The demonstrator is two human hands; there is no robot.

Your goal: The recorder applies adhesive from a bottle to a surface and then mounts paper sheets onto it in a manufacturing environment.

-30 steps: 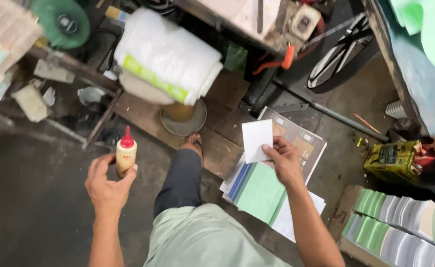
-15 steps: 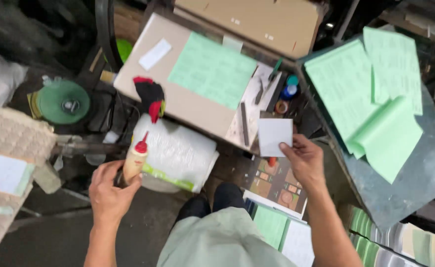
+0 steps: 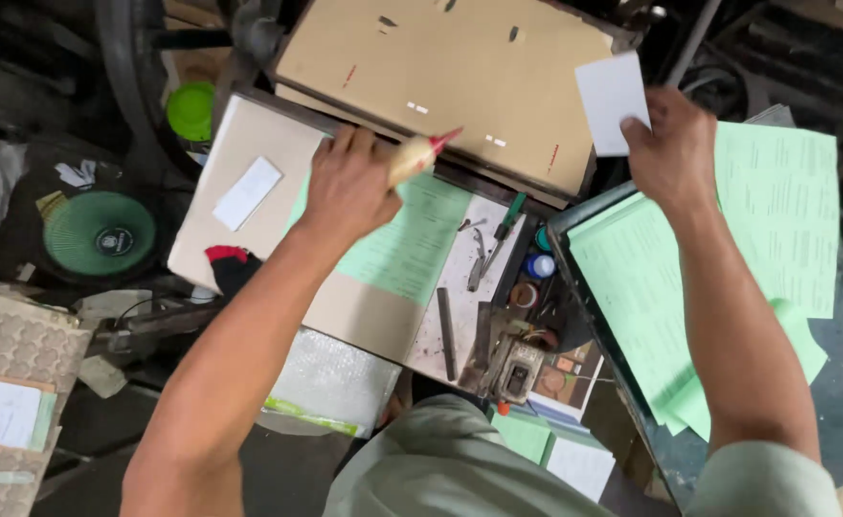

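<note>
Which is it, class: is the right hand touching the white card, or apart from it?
Touching. The head view shows the right hand pinching the white card's lower right corner between its fingertips, lifting it above the green sheets.

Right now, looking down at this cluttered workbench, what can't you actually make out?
- Glue bottle in the left hand, head view: fingers cover its body; only the blurred red tip shows.
- White card in the right hand: its lower corner is hidden by the fingers.
- Green sheets: print too small to read.
- Small pots beside the tools: contents unclear.
</note>
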